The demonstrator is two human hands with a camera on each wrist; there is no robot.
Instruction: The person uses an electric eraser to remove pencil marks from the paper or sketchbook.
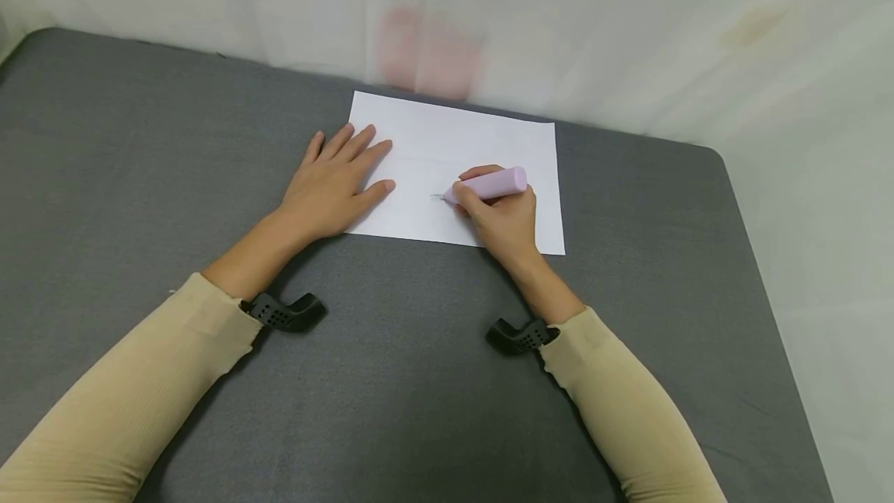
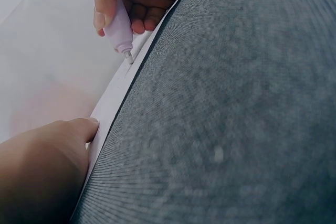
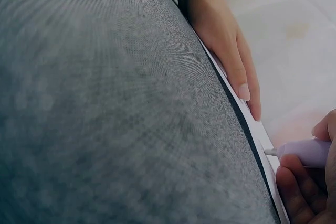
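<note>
A white sheet of paper (image 1: 447,138) lies on the grey table (image 1: 140,177), near its far edge. My left hand (image 1: 335,181) rests flat on the sheet's left side with its fingers straight and spread. My right hand (image 1: 503,216) grips a pale pink pen (image 1: 489,185) with its tip down on the paper, where a short faint mark shows. In the left wrist view the pen (image 2: 118,22) points down at the paper (image 2: 113,95), with my left thumb (image 2: 79,129) beside the edge. The right wrist view shows the pen (image 3: 307,153) and my left hand (image 3: 231,61).
A white cloth backdrop (image 1: 628,29) rises behind the table, with a blurred pink patch (image 1: 426,53) just beyond the paper. The table's rounded far right corner (image 1: 712,157) is close to the sheet. Black wrist mounts (image 1: 286,310) sit at both sleeves.
</note>
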